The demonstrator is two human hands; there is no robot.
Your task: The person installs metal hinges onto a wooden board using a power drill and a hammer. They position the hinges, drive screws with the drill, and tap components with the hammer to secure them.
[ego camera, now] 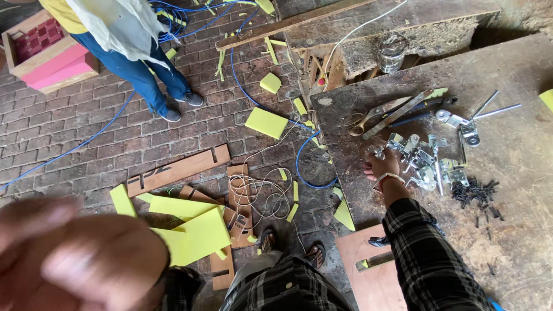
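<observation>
Head view. The right hand (381, 166) is reaching out over the worn workbench (518, 242), its plaid sleeve (423, 253) running back toward the camera. The hand is resting at the near-left edge of a heap of small metal brackets (429, 164), fingertips touching the nearest pieces. The fingers are pointing away from the camera, so I cannot tell whether they are spread or pinching a piece. A watch band is sitting on the wrist.

The left hand (75, 259) is hanging very close to the lens at lower left, heavily blurred; it is looking loosely curled with nothing visible in it, but the blur is leaving the grip uncertain.

Just right of the brackets a scatter of dark screws (475, 193) is lying on the bench. Farther off, scissors (368, 118) and long hand tools are lying side by side, with metal rods to their right. A glass jar (391, 53) is standing at the far bench edge.

On the brick floor to the left, yellow foam offcuts (190, 230), cut boards, a coil of thin cord (259, 193) and a blue cable (311, 173) are lying about. Another person in blue trousers (147, 75) is standing far left.

Handling judgement: the brackets are looking stiff, light, smooth and probably sharp-edged, and they are tangling together; taking one by its flat plate between thumb and forefinger seems best.
</observation>
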